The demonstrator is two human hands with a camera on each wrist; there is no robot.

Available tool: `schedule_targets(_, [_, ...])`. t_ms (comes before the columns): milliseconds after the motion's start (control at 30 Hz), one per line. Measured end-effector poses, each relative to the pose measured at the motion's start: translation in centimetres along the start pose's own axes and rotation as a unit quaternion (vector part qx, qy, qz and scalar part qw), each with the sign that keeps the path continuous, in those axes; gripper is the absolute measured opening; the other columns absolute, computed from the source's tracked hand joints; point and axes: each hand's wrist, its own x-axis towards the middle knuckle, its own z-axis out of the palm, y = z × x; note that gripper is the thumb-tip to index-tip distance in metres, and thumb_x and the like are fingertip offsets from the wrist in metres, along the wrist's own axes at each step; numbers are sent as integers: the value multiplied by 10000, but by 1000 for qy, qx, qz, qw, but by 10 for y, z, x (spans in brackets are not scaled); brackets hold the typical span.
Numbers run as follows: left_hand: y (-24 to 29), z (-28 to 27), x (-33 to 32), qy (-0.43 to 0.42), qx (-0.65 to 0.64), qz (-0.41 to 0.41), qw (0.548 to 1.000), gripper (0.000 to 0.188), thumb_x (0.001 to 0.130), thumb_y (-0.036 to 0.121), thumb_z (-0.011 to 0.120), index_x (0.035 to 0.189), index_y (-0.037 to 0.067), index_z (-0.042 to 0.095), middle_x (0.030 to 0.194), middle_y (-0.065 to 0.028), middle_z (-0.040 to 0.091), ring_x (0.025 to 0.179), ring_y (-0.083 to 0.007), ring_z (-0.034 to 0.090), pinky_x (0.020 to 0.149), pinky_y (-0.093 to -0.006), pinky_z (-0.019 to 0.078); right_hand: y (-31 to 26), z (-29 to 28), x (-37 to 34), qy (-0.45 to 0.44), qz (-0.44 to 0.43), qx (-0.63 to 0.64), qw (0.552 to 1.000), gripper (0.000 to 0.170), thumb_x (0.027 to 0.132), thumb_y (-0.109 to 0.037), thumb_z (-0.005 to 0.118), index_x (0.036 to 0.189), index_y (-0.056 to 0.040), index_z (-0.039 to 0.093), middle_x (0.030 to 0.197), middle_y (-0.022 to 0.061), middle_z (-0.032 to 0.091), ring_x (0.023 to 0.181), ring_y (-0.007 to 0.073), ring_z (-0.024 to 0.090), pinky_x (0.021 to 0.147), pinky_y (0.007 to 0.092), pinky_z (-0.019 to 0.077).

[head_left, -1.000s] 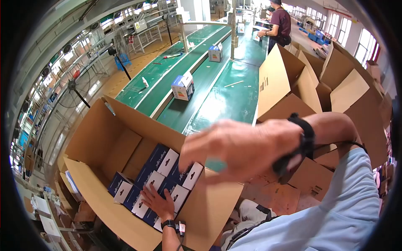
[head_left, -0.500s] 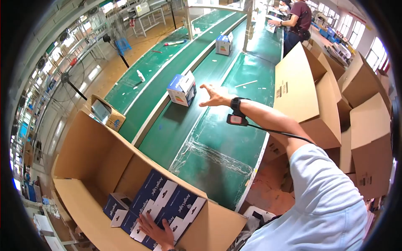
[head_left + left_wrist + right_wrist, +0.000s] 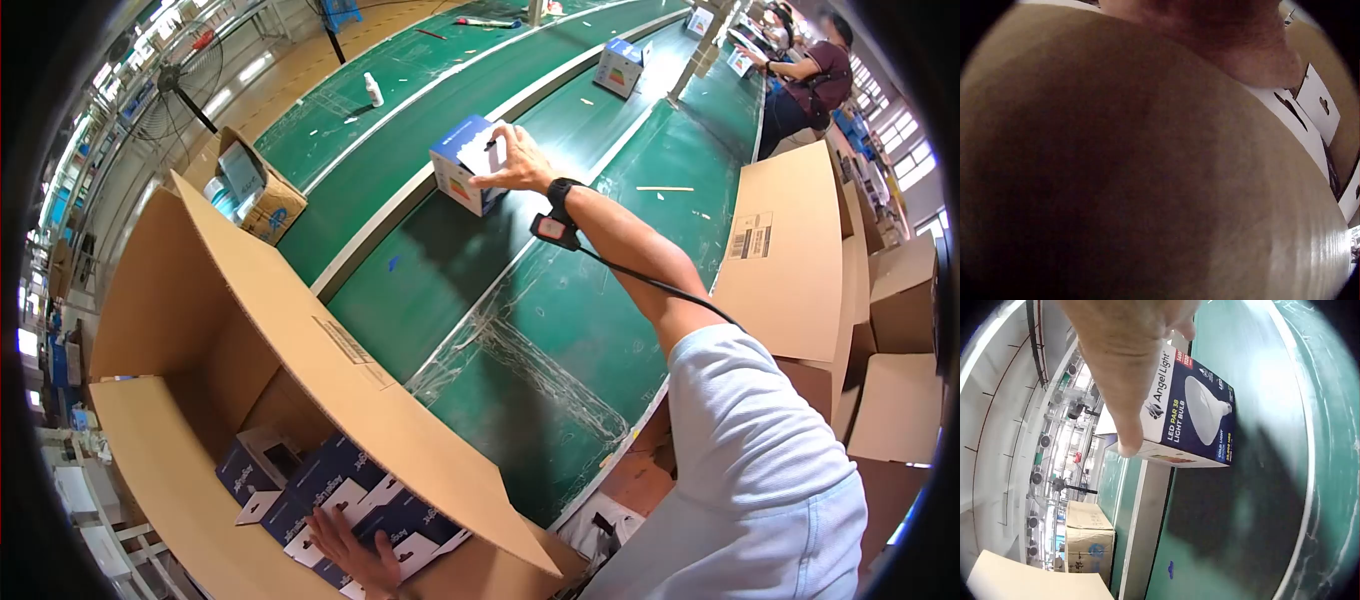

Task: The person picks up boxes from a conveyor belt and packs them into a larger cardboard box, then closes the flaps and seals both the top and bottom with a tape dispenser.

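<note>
My right hand (image 3: 519, 165) grips a blue and white light bulb box (image 3: 462, 193) on the green belt. In the right wrist view the thumb lies along one face of the box (image 3: 1188, 415), while the other fingers are mostly hidden behind the wrist. My left hand (image 3: 355, 558) rests with spread fingers on several blue and white bulb boxes (image 3: 335, 470) packed inside a large open carton (image 3: 400, 385). A carton flap fills most of the left wrist view, with white hang tabs (image 3: 1321, 103) at its right.
Another bulb box (image 3: 620, 68) stands farther up the belt (image 3: 560, 130). A small carton (image 3: 272, 205) sits beyond the big one, near a white bottle (image 3: 373, 90). Open cartons (image 3: 790, 250) crowd the right side. A person (image 3: 815, 85) works at the belt's far end.
My right hand has swung from over the carton out to the belt and taken hold of the bulb box. The left hand stays on the packed boxes. The head view has shifted.
</note>
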Motion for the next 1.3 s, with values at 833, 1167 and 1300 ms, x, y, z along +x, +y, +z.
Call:
schedule_targets(833, [0,-3,-5,40,-89,1,995,775,986,382,667,1626,35,402,1741,-245,248,1635,-454,140,1294,-648,92,-188,-207,-112,103,-41,410,905,580,933,-346,774,1401,-113,521,1432,109,418,1258,272,579,1041,443,530])
schedule_targets(1167, [-9,14,-8,79,-137,12,987,752,1011,458,609,1606,31,443,1743,-257,241,1634,-465,127,1291,-675,68,-500,-159,-252,-49,-277,156,947,789,780,-435,872,1388,-137,467,1368,185,528,1265,348,583,1085,495,491])
schedule_targets(1300, [-11,17,-7,86,-154,14,984,760,1005,456,611,1610,31,437,1744,-258,238,1631,-471,134,1290,-676,75,-497,-4,-247,16,-189,76,979,985,611,-517,950,1370,-131,456,1304,265,523,1225,442,563,1056,525,481])
